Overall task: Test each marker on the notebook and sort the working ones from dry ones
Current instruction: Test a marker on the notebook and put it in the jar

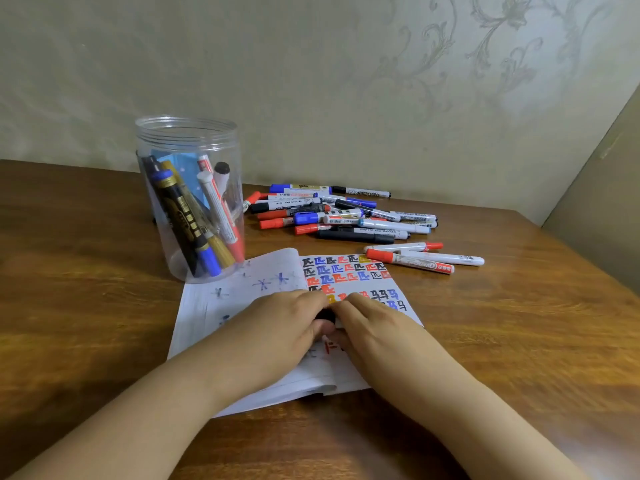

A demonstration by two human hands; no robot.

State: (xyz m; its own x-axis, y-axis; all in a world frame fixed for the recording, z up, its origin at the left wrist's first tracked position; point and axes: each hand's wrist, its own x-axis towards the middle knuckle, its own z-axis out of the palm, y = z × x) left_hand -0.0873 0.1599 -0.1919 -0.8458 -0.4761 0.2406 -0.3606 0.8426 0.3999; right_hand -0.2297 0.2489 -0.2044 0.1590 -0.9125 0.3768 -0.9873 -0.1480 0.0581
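Both of my hands pinch one black marker between them, left hand and right hand meeting over the open notebook, whose right page carries rows of black, blue and red test marks. One clear jar stands just beyond the notebook's left page, holding about six markers. Three markers lie right of the notebook; a loose pile, too tangled to count, lies behind them.

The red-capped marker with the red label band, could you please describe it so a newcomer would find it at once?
Start at the open notebook on the wooden table and look just past its far right corner. Three markers lie there apart from the big pile. It is the nearest one, the only one with red at both ends.
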